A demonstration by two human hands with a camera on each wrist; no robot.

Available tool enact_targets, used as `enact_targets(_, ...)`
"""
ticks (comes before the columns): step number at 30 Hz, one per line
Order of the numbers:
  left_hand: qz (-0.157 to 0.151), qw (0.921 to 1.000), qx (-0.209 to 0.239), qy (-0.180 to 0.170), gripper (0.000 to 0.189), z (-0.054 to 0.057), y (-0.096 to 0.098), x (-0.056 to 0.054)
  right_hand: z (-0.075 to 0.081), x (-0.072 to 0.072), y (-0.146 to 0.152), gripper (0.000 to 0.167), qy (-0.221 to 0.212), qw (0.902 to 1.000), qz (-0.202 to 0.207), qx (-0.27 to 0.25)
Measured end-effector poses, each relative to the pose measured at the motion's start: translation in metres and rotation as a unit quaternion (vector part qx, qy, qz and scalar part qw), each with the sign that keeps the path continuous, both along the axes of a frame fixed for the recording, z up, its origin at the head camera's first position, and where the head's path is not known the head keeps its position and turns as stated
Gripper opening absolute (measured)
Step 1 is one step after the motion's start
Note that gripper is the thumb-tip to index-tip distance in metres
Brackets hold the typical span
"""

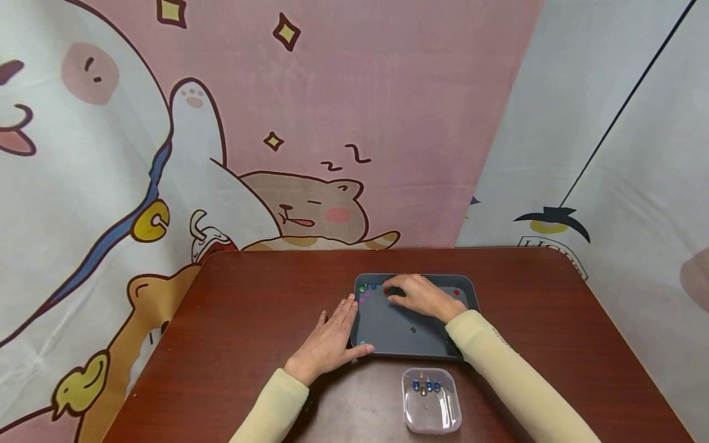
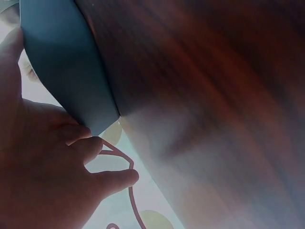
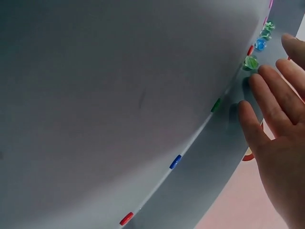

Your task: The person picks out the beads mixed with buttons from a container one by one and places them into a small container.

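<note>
A dark grey tray (image 1: 388, 332) lies on the table with small glass marbles and coloured rings in it. My left hand (image 1: 330, 338) rests against the tray's left side, fingers extended, the thumb at its near rim. Inside the tray, by the far wall, my right hand (image 1: 423, 297) has its fingers loosely straight. In the right wrist view a green marble (image 3: 251, 62) sits just beyond those fingertips. Past it are a blue marble (image 3: 260, 44) and more green ones in the corner. Red (image 3: 126, 218), blue (image 3: 175, 161) and green (image 3: 216, 105) ring-like pieces line the wall's foot.
A clear plastic box (image 1: 426, 419) holding several blue marbles (image 1: 416, 386) and a yellowish one stands in front of the tray. A brownish marble (image 1: 413, 330) lies mid-tray. The brown table (image 1: 266, 307) meets a cartoon-printed curtain (image 1: 410, 123) behind.
</note>
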State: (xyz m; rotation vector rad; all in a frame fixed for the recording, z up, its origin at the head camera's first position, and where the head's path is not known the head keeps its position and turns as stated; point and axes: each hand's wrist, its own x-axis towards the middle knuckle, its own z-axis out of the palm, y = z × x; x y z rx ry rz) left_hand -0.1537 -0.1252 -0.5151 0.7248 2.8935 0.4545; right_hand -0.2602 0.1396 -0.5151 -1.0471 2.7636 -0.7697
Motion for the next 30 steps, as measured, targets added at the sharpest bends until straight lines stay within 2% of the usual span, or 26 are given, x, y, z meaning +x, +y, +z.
enact_targets(14,-0.003,0.9999,0.000,0.012,0.103,-0.0012,-0.0009,0.0002,-0.0050,-0.0007,-0.0017,0.037,0.019,0.9998,-0.004,0.011)
enact_targets(24,-0.003,1.0000,-0.002,0.008,0.103,0.0005,-0.0002,0.0006,-0.0058,-0.0013,-0.0049,0.039,0.032,0.9993,0.003,0.018)
enact_targets(30,-0.003,1.0000,-0.002,0.005,0.103,0.0008,-0.0003,0.0002,-0.0059,-0.0007,-0.0051,0.039,0.037,0.9985,0.003,0.041)
